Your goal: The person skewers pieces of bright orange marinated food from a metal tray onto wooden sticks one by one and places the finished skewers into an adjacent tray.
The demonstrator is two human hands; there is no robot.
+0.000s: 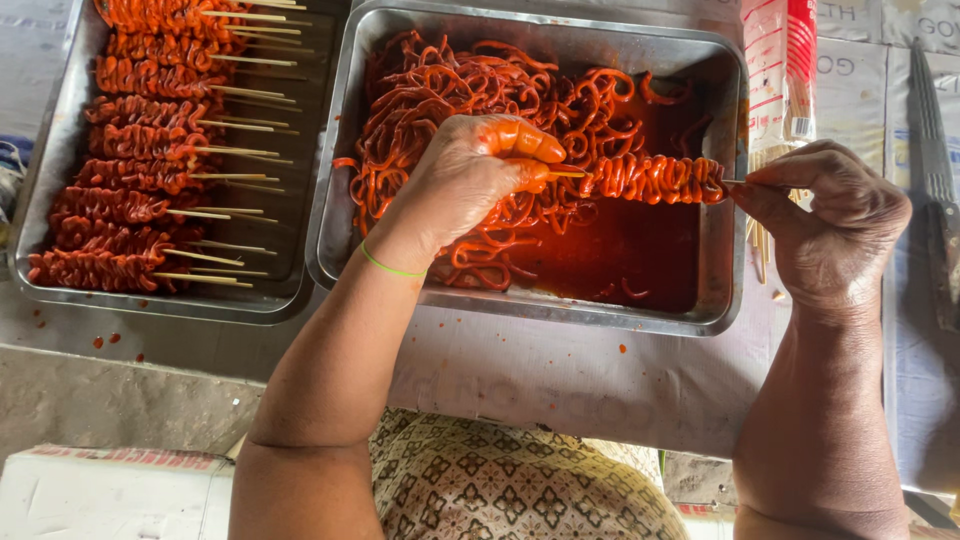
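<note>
We are working over the steel tray (722, 300) of red sauce, and our hands are both clamped on one skewer (655, 178) held above it. Our left hand (470, 175) is pinching its sauce-coated end, our right hand (835, 225) gripping the bare tip. Marinated strips (440, 90) are lying in the tray. Left of the tray, a second tray (60, 150) is holding finished skewers (130, 180).

Left hand (470, 175), sauce-stained, pinches one end of a loaded skewer (655, 178); right hand (835, 225) pinches the other end. Held over right steel tray (560, 310) of red marinated strips (450, 90). Left tray (60, 110) holds finished skewers (130, 190) in a row.
</note>
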